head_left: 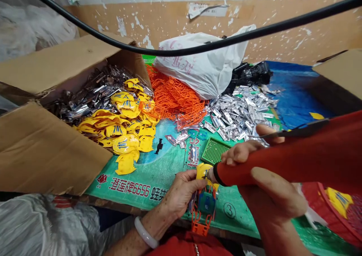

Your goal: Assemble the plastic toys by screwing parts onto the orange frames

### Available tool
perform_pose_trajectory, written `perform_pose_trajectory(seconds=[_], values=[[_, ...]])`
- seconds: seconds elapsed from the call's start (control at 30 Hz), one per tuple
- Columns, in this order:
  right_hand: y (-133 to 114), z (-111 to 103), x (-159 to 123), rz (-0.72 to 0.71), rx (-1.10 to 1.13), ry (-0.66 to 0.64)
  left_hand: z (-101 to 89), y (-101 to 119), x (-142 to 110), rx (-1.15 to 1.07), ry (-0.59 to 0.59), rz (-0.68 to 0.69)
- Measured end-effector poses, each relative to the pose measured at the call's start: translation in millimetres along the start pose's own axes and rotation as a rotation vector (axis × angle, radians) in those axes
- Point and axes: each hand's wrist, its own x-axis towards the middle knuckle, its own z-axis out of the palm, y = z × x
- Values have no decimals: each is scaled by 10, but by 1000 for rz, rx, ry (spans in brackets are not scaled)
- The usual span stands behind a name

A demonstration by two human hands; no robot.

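Note:
My left hand (181, 193) grips a yellow plastic piece (203, 171) that is still joined to an orange plastic runner frame (200, 229), with a blue piece (206, 203) hanging in it. My right hand (263, 184) is shut around a long red-handled tool (285, 161). Its black collar and narrow metal tip (209, 175) press against the yellow piece. Part of that piece is hidden by the tool and my fingers. A white bangle (145, 232) circles my left wrist.
Heaps of yellow pieces (121, 129), silver pieces (240, 110), orange frames (175, 95) and dark metal scraps (96, 93) cover a green woven sheet (166, 173). A cardboard box (53, 146) stands left, a white bag (200, 63) behind, and a black cable (198, 53) crosses overhead.

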Motion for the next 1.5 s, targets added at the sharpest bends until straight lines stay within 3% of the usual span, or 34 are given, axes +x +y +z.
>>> perform_pose_trajectory(seconds=[0.53,0.97,1.2,1.5], values=[[44,-58,-77,22,-37,-73,-15,5,6,8,19,-10],[88,-86,-104,35,-39,-66,14,21,4,36,11,10],[72,-31,-89,20,-87,-28,-84,-53,46,109,25,39],[108,-55,-131,34,-116,-22,-101,-50,-11,119,-45,48]])
